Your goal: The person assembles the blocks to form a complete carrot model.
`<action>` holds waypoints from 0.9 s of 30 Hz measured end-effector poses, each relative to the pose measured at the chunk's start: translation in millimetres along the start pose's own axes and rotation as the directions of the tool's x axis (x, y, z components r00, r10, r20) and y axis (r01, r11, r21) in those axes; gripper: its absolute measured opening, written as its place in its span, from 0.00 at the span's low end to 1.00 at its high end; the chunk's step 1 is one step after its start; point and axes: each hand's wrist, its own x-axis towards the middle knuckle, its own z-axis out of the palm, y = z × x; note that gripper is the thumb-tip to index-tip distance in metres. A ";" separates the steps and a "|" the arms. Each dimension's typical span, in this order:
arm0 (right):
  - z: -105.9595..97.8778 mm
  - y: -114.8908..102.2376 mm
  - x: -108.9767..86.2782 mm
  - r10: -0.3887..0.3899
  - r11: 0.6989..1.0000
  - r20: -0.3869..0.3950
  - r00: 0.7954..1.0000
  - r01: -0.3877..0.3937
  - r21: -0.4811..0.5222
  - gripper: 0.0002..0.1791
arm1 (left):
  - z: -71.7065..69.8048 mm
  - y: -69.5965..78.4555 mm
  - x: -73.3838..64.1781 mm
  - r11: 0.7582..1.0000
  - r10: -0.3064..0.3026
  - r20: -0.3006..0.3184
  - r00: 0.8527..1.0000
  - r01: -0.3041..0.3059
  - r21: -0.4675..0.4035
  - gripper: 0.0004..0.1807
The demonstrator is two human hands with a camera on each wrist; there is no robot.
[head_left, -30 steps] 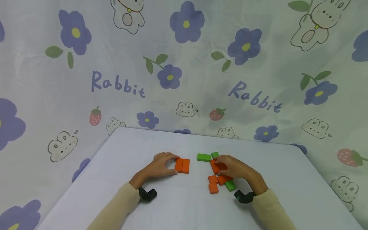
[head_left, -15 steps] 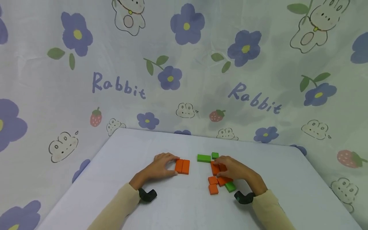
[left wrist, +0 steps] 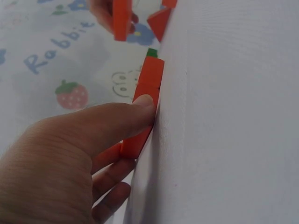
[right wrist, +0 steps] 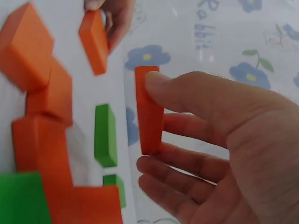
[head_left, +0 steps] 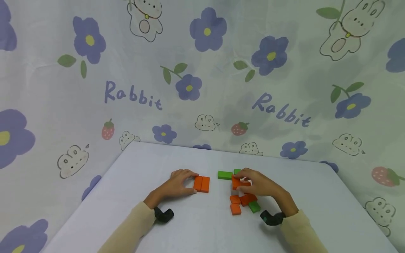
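At the table's centre, my left hand (head_left: 178,184) pinches a flat orange block (head_left: 198,183) between thumb and fingers, low at the white tabletop. A second orange block (head_left: 205,184) lies flush along its right side. My right hand (head_left: 259,183) pinches another orange block (head_left: 235,182) by its ends; in the right wrist view this orange block (right wrist: 150,119) stands clear of the pile, thumb on one end. Below that hand are more orange blocks (head_left: 248,199), partly covered by it in the head view. A small green block (head_left: 237,171) shows just past its fingertips.
A long green block (head_left: 225,175) lies behind the pile on the white table (head_left: 202,228). Two small orange blocks, one of them the nearer block (head_left: 235,209), and a green block (head_left: 254,206) lie in front. A rabbit-print cloth (head_left: 202,70) hangs behind the table.
My right hand has taken an orange block from the pile and raised it slightly, baring another orange block beneath its fingers. The left hand stays on its block. The head view has shifted slightly.
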 end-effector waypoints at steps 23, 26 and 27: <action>40.8 -37.9 36.8 -0.030 1.000 -0.106 0.994 0.029 -0.011 0.26 | -0.9 3.6 1.0 1.000 -0.015 0.019 1.000 0.015 0.010 0.33; 48.0 -37.3 39.0 -0.024 1.000 -0.096 0.995 0.023 -0.015 0.25 | -0.6 3.2 0.0 1.000 -0.011 0.014 1.000 0.011 0.016 0.34; 50.1 -37.3 39.6 -0.022 1.000 -0.089 0.996 0.020 -0.018 0.25 | -0.7 3.2 -0.3 1.000 -0.010 0.013 1.000 0.010 0.019 0.34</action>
